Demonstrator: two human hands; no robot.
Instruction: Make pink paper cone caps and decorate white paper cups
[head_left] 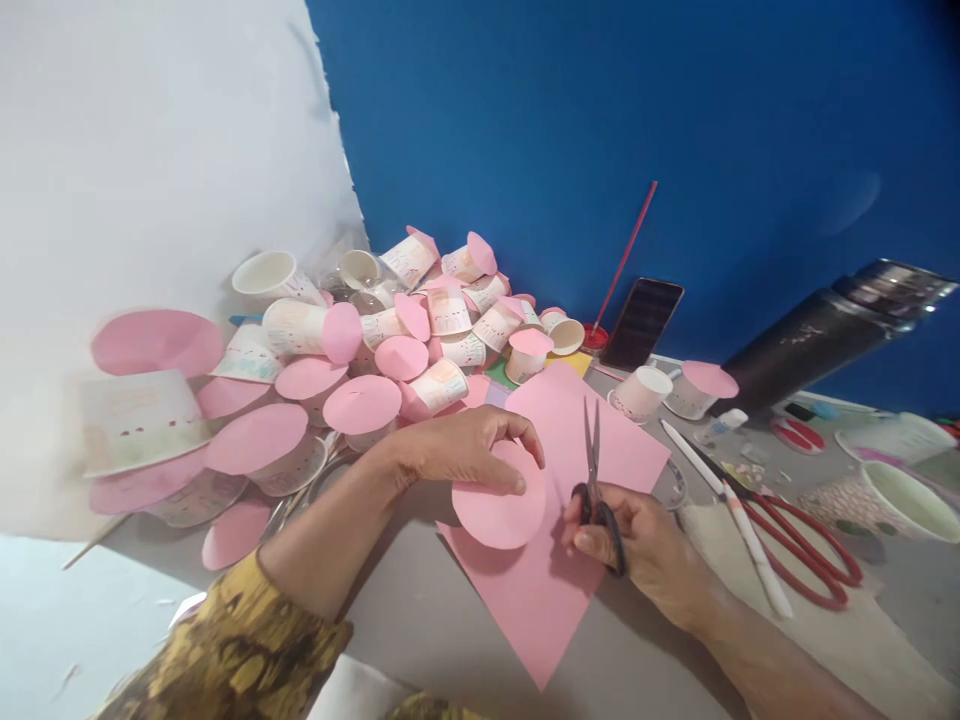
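Observation:
My left hand pinches a round pink paper disc between thumb and fingers. Below and behind the disc lies a larger sheet of pink paper with straight edges. In my right hand is a small pair of scissors with black handles, its blades pointing up and slightly parted. The scissors are to the right of the disc, apart from it.
Paper cups with pink discs are heaped at the left and back. On the right lie large red-handled scissors, a white pen, a black flask and a patterned cup. A phone leans on the blue wall.

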